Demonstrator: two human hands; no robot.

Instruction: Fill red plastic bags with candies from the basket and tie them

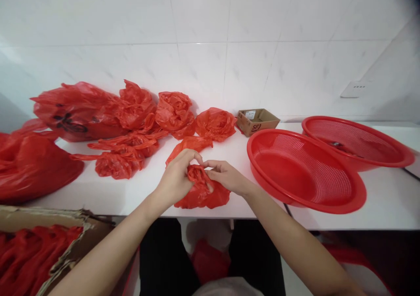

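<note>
**White-tiled wall, white counter: both hands on one bag**

White counter [387, 199] under a tiled wall. Crumpled red bags [173, 112] heaped along the back left. Two red mesh baskets [295, 173] overlap at the right. Small cardboard box [257, 121] at the back, printed "SF". Red plastic bag [203, 197], wrinkled and bunched, sits at the front edge, centre. Left hand [177, 177] and right hand [226, 177] pinch its gathered top, fingers closed.

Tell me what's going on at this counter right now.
A person works at a white counter. Their left hand and right hand both pinch the top of a crumpled red plastic bag lying near its front edge. More bunched red plastic bags lie along the tiled wall. A round red plastic mesh basket sits to the right, a second one behind it.
</note>
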